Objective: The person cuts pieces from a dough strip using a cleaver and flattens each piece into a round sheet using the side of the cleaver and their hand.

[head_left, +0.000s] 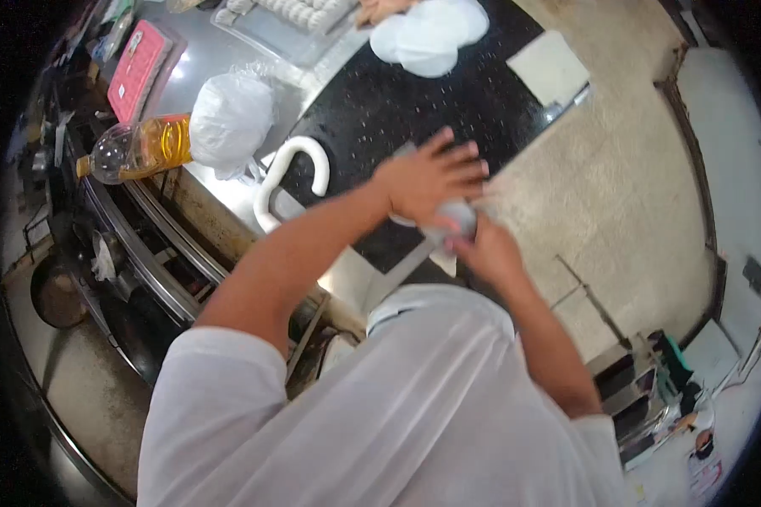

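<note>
My left hand is spread flat with its fingers apart, above the black speckled counter. Just beside it, my right hand has its fingers closed near a blurred greyish-white object; what exactly it grips is too smeared to make out. Part of a pale round piece shows under my left hand. A long white roll of dough, bent like a hook, lies to the left of my left forearm.
Thin white rounds lie at the counter's far side, close to a co-worker's hand. A white square board sits at the right edge. Leftward are a plastic bag, an oil bottle and a pink tray.
</note>
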Demonstrator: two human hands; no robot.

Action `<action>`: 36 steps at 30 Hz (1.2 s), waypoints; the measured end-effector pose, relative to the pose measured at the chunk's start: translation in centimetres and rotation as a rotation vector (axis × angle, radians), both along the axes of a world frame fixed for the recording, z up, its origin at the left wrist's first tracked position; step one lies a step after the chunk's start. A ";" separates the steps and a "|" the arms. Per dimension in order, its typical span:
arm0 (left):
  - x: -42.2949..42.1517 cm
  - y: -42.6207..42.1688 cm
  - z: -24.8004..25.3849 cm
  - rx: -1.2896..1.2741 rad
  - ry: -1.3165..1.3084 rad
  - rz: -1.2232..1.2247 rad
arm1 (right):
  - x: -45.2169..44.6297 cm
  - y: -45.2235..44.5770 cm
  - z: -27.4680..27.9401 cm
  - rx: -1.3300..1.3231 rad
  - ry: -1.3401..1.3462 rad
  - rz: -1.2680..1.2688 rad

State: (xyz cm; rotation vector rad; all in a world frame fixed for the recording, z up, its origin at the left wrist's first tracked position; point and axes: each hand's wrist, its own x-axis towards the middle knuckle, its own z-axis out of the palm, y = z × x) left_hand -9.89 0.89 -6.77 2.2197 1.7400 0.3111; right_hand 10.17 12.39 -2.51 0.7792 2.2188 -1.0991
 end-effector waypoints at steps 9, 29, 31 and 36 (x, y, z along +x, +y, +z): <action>3.7 -2.2 -0.4 0.003 -0.042 0.038 | 5.7 -3.2 -1.6 -0.060 0.147 -0.016; 1.6 2.4 0.8 -0.001 0.002 0.073 | 0.6 1.4 0.9 0.054 -0.074 -0.031; -2.1 4.5 0.5 0.046 0.127 0.139 | -2.9 3.7 0.5 0.127 -0.020 0.027; -2.6 3.5 -0.5 0.133 0.016 0.197 | -2.2 2.1 0.2 0.040 0.095 0.005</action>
